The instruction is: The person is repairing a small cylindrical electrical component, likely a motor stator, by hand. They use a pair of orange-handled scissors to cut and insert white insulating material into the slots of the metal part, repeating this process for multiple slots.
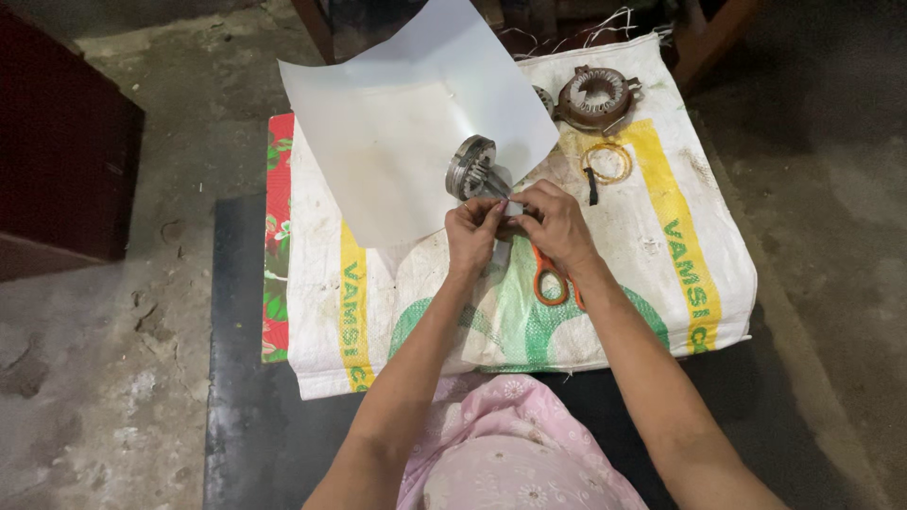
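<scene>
Left hand (470, 236) and right hand (556, 225) both pinching a small white paper strip (513, 209), just below the metal ring (471, 168) on the sack (661, 274). Orange scissors (548, 276) under the right hand. Probably light, thin, easily creased; best pinched at the ends.

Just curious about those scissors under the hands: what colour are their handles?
Orange; the scissors' handles show in the head view, below the right hand.

A small white paper strip (511, 209), perhaps folded, sits pinched at fingertip level beside the ringed metal stator (471, 168).
</scene>
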